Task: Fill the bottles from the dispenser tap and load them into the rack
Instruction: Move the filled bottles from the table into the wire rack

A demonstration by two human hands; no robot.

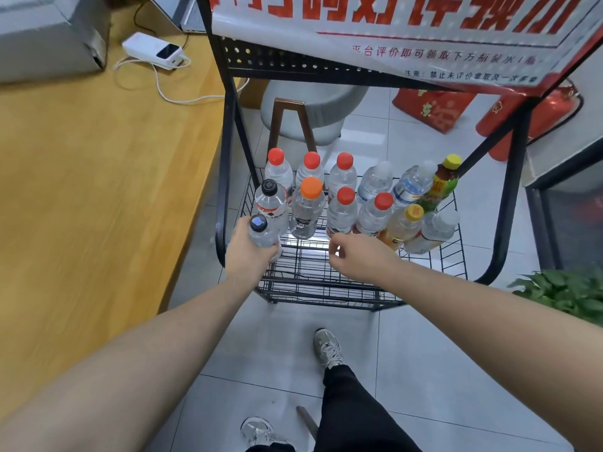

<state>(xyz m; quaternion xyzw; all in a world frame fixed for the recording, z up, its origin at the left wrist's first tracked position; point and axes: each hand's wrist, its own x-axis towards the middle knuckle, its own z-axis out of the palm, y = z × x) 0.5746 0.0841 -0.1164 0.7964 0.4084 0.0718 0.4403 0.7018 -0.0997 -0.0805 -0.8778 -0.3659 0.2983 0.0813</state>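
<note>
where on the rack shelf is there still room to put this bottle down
The front strip of the wire rack shelf is bare, between the front row of bottles and the near rail, running from the left hand holding the dark-capped bottle past the right hand. The back two rows are crowded cap to cap, from the red-capped bottle to the tea bottle.

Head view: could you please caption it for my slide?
Left hand lowers a bottle into the wire rack.

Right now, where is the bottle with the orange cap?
In the head view, the orange-capped bottle stands in the wire rack, front row, between the black-capped bottle on its left and a red-capped bottle on its right.
</note>
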